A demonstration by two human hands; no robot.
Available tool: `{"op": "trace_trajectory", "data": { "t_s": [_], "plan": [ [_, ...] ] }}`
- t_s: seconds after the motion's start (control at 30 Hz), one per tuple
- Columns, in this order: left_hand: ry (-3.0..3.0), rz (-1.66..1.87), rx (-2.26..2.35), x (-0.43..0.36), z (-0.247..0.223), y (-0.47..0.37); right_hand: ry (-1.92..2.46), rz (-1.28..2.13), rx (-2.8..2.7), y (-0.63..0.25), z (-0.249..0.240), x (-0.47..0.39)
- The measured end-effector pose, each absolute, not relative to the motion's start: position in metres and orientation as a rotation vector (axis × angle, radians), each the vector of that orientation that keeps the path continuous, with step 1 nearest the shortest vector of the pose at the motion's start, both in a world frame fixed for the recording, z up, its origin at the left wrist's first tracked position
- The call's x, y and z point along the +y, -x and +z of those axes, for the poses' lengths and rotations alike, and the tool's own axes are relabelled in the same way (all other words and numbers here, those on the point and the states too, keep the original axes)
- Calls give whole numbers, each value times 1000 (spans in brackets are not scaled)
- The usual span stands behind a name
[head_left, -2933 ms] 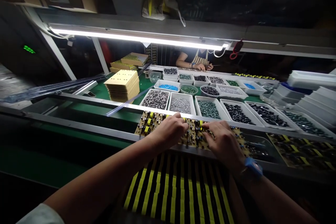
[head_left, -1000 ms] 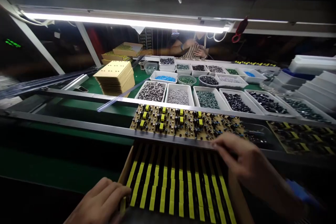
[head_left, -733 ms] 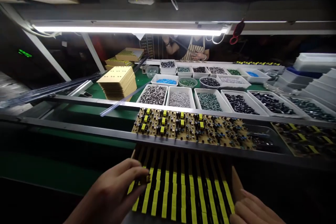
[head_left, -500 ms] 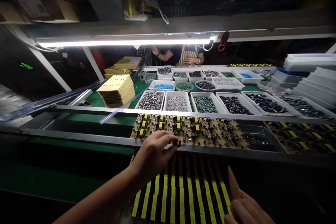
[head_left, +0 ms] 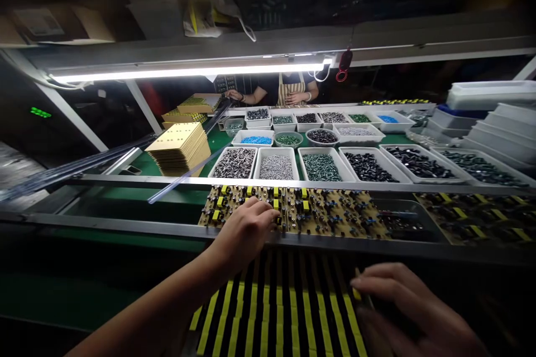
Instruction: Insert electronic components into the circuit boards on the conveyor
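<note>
While the left forearm (head_left: 167, 297) slants up from the lower left, the left hand (head_left: 245, 228) arches over the circuit board (head_left: 231, 203), fingers narrowed on a black-and-yellow component (head_left: 278, 221); the right hand (head_left: 412, 301) curls beside the yellow-striped parts (head_left: 264, 318), its grip on a yellow piece (head_left: 356, 293) unclear.

Left board (head_left: 233, 207): tan, flat, dense small parts, yellow blocks; frame centre, partly covered
Near block (head_left: 278, 220): yellow and dark, mostly hidden, left board's right edge
Right board (head_left: 335, 213): flat, beside left board, two yellow blocks at left end
Component rows (head_left: 280, 318): yellow-black parallel strips, bottom centre
</note>
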State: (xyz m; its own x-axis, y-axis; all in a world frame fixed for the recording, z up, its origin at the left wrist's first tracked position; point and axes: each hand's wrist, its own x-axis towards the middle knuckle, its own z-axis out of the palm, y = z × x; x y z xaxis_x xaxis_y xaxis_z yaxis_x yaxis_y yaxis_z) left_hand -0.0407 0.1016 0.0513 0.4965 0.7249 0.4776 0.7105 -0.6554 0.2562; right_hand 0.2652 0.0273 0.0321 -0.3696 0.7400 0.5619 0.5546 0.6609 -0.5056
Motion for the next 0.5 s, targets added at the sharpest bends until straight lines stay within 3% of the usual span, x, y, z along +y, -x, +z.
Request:
{"op": "trace_trajectory", "data": {
  "t_s": [0.5],
  "plan": [
    [-2798, 410, 1453, 103, 75, 22, 969, 5, -2112, -202, 34, 111]
  ]
}}
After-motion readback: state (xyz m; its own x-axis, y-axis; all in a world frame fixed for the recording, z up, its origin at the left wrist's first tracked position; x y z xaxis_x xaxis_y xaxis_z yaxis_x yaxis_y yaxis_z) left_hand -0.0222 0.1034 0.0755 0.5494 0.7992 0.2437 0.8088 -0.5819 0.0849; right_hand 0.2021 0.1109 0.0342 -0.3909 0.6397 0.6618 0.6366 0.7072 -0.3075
